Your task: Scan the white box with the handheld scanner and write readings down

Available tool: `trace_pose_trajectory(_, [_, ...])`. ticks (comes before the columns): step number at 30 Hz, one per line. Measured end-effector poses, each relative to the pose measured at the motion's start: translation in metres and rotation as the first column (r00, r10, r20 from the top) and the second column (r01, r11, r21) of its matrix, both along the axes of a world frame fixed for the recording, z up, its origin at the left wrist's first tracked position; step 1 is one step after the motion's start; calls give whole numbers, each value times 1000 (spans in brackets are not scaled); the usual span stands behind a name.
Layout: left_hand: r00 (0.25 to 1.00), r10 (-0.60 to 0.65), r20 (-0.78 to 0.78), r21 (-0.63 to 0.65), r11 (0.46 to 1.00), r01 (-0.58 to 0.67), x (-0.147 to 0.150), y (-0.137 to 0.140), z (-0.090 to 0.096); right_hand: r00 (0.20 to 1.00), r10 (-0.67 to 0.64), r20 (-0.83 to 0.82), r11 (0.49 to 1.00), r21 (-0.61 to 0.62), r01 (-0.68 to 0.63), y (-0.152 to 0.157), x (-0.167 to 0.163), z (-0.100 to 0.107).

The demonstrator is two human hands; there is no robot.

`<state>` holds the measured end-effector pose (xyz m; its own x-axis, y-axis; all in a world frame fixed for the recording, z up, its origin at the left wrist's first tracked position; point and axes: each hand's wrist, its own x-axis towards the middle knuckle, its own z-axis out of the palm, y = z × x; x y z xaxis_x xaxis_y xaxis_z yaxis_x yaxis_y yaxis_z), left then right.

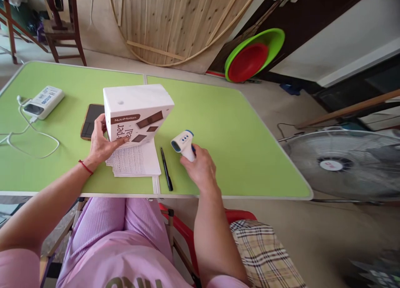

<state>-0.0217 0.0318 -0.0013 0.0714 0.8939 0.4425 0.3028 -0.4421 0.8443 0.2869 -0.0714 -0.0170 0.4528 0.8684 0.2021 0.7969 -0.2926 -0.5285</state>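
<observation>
My left hand (103, 143) grips the near left side of a white box (137, 98) printed with the word NutriMotion and brown bar pictures. The thumb lies across its front face, and the box covers part of a stack of handwritten paper (134, 163). In my right hand (201, 165) is a white and blue infrared thermometer (183, 143), with my fingers wrapped round its handle. Between the paper and that hand lies a black pen (166, 169) on the green table (250, 155). Behind my left hand, a dark phone (90, 121) is partly hidden by the box.
At the table's left sits a white power bank (45, 101) with a white cable (34, 155). A floor fan (331, 165) stands off the right edge. Green and red basins (246, 61) lean at the back near a round wooden board (181, 21). A wooden chair (64, 30) stands back left.
</observation>
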Motion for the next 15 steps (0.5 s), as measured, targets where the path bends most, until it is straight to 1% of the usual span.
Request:
trace_pose_trajectory(1, [1000,-9,26,-11,1000,9,0,-3,3,994,1,-107,993,118,12,-4,-9,6])
trace_pose_trajectory(2, [998,-22,51,-33,999,23,0,-6,4,971,41,-236,972,233,16,-10,-20,12])
trace_pose_trajectory(3, [996,-37,76,-66,997,42,0,-8,6,929,114,-352,948,318,4,-17,-33,19])
trace_pose_trajectory(4, [994,-53,98,-106,992,64,0,-10,6,869,214,-447,925,377,-35,-23,-46,25])
trace_pose_trajectory(5, [991,-69,117,-147,985,86,0,-11,6,785,329,-526,905,412,-103,-30,-60,30])
trace_pose_trajectory(6, [988,-82,131,-185,977,105,0,-12,6,678,428,-598,886,424,-185,-36,-74,34])
trace_pose_trajectory(7, [986,-93,140,-219,968,122,-1,-13,5,579,474,-663,873,438,-213,-41,-87,37])
trace_pose_trajectory(9, [983,-107,147,-275,951,144,-1,-15,5,409,486,-772,874,421,-244,-48,-111,37])
trace_pose_trajectory(10, [983,-112,148,-297,943,152,-1,-16,5,341,470,-814,882,411,-232,-51,-121,35])
trace_pose_trajectory(11, [982,-115,152,-315,936,158,-1,-17,6,281,454,-845,888,404,-221,-52,-128,32])
trace_pose_trajectory(13, [982,-107,152,-336,929,154,-1,-18,8,188,424,-886,899,388,-203,-53,-138,25])
trace_pose_trajectory(15, [985,-91,148,-335,932,136,-1,-19,10,134,398,-908,907,367,-205,-54,-142,20])
